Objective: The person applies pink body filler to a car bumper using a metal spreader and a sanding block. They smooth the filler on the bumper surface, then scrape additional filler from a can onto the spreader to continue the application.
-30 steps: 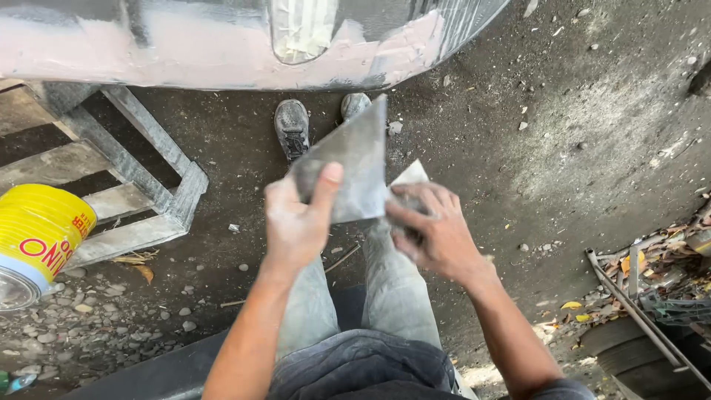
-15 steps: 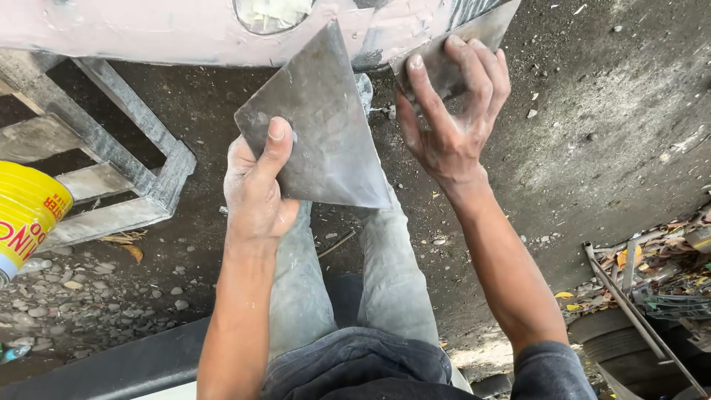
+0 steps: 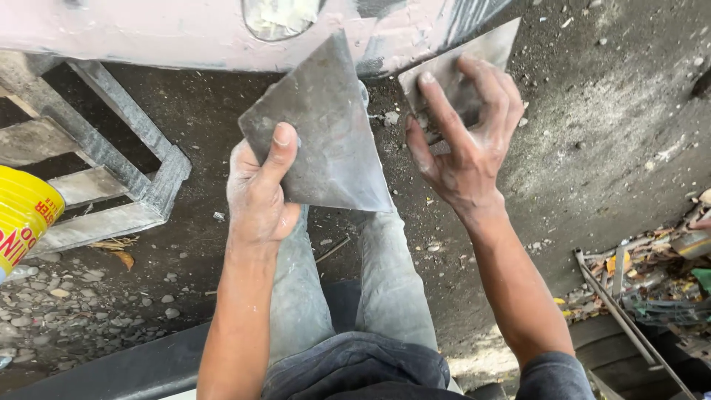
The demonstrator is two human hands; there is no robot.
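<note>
Grey metal triangular plate [image 3: 318, 133] pinched flat in left hand [image 3: 255, 192], thumb on top, like a palette. Right hand [image 3: 463, 141] fingers spread, clamped on a smaller scraper blade [image 3: 463, 70], edge angled against the pale filler-coated panel [image 3: 148, 33].

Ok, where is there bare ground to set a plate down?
Bare dirt lies right of the right hand, above the scrap pile. Crowded: metal frame and yellow can left of the left hand, gravel below.
</note>
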